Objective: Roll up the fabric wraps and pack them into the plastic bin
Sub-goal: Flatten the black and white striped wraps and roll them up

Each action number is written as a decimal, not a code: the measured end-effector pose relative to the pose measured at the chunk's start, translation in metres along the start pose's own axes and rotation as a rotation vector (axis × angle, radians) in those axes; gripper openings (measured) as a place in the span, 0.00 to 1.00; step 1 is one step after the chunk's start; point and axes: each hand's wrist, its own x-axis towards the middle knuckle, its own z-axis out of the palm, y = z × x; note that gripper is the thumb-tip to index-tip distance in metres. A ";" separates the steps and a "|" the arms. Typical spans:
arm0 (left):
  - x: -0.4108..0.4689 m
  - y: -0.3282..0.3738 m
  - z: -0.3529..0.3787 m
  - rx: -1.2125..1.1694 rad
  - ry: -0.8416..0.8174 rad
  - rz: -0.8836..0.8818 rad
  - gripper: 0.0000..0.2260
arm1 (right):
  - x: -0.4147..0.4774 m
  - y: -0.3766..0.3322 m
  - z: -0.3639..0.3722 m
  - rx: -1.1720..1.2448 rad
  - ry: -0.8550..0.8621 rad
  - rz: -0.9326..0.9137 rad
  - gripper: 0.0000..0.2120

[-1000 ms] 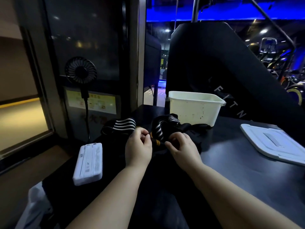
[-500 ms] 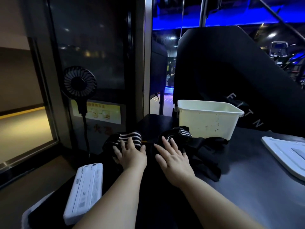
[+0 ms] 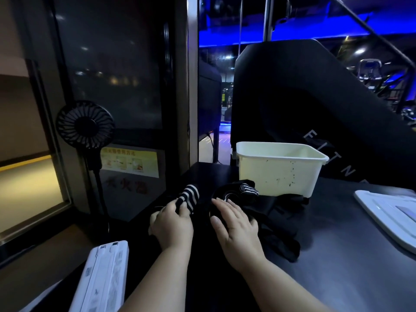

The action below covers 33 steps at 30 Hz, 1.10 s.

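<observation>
The left hand (image 3: 173, 224) pinches the striped wrap (image 3: 190, 195) in curled fingers. The right hand (image 3: 236, 224) lies flat, fingers straight, on the black wrap (image 3: 243, 188) by the plastic bin (image 3: 279, 176).

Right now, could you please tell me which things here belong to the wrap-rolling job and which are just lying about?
Job: black-and-white striped fabric wrap, gripped by the left hand; second striped wrap by the right hand; cream plastic bin.
Lying about: black round fan; white ribbed plastic case; white flat panel.
</observation>
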 end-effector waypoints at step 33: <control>-0.035 0.021 -0.011 0.008 -0.401 0.194 0.24 | 0.003 0.030 -0.049 1.145 0.401 0.521 0.08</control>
